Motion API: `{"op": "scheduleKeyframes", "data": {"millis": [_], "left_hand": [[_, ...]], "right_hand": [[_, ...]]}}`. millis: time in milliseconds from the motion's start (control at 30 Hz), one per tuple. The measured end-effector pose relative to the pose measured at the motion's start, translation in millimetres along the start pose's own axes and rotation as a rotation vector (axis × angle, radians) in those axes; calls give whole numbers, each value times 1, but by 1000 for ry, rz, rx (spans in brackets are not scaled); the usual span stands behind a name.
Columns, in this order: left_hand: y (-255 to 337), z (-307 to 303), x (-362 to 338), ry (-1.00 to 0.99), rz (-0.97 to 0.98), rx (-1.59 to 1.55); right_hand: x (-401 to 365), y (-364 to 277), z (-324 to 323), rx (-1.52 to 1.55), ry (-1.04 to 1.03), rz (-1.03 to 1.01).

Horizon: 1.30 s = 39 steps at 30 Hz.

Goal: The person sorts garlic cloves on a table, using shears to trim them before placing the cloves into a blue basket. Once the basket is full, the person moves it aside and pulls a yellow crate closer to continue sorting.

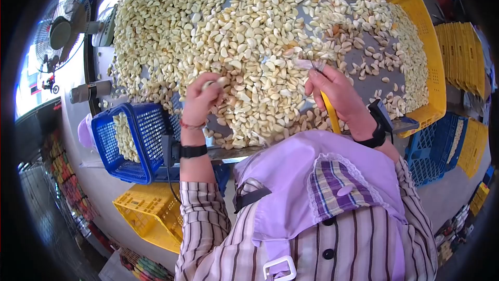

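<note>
Near a fan (60, 32), pale cloves (249, 37) cover the tabletop (363, 84) and lie in a blue basket (138, 141) and yellow crate (435, 68), the left hand (200, 99) pinching some, the right hand (335, 94) gripping a yellow-handled tool (329, 110).

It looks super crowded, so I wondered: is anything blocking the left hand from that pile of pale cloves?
Nothing visible is. The left hand is right at the pale cloves, and the yellow-handled tool is over in the right hand.
</note>
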<state>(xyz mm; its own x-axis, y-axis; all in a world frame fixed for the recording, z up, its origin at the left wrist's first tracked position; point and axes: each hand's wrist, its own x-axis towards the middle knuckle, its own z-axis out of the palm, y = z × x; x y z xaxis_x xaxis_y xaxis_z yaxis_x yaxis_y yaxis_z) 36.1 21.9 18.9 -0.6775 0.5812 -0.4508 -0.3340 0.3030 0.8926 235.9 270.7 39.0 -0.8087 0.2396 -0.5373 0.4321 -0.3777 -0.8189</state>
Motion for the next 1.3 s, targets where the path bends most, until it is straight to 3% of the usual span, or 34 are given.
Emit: {"op": "scheduleKeyframes", "data": {"millis": [33, 100, 167, 233, 267, 300, 367, 433, 500, 533, 567, 633, 700, 767, 833, 900, 967, 1033, 1067, 1200, 1300], "left_hand": [[1, -2, -2, -5, 2, 1], [15, 3, -10, -270, 389, -595], [13, 6, -15, -219, 358, -631], [7, 12, -16, 24, 327, 398], [1, 15, -10, -101, 618, 750], [-6, 20, -11, -101, 620, 748], [-15, 29, -18, -103, 512, 1186], [-14, 21, -19, -123, 544, 1099], [-12, 8, -30, -121, 138, 282], [-6, 1, -35, -189, 70, 8], [-3, 2, -36, -187, 69, 10], [1, 7, -34, -322, 366, -605], [0, 7, -27, -328, 461, -662], [3, 6, -22, -193, 358, -849], [2, 7, -7, -206, 280, -857], [14, 32, -1, 241, 52, 43], [1, 38, 12, 229, 130, 179], [-2, 46, 20, 340, 589, 918], [-2, 47, 24, 285, 573, 1072], [-4, 51, 31, 255, 429, 1183], [-10, 46, 30, 197, 428, 1005]], "right_hand": [[0, 0, -1, 22, 12, -7], [0, -1, -2, 43, 30, -5], [1, -3, -2, 50, 29, -6], [2, -3, -1, 46, 36, -18], [3, -3, -1, 52, 24, -23], [3, -4, -2, 57, 10, -31], [1, -8, -3, 49, 9, -15], [1, -6, -7, 45, 19, 1], [3, -1, -8, 73, 71, 0], [2, -1, -8, 76, 70, -1], [1, -3, -7, 102, 77, -2], [1, -3, -7, 127, 81, -2], [3, -1, -7, 123, 60, 4], [5, 1, -7, 97, 42, -6], [4, -1, -7, 70, 27, -16], [2, -5, -5, 77, 43, -4], [2, -5, -7, 78, 46, -1], [1, -3, -8, 83, 51, 9], [1, -2, -8, 109, 39, -10], [-1, -6, -5, 98, 18, -50], [-2, -7, -4, 59, 15, -36]]}}
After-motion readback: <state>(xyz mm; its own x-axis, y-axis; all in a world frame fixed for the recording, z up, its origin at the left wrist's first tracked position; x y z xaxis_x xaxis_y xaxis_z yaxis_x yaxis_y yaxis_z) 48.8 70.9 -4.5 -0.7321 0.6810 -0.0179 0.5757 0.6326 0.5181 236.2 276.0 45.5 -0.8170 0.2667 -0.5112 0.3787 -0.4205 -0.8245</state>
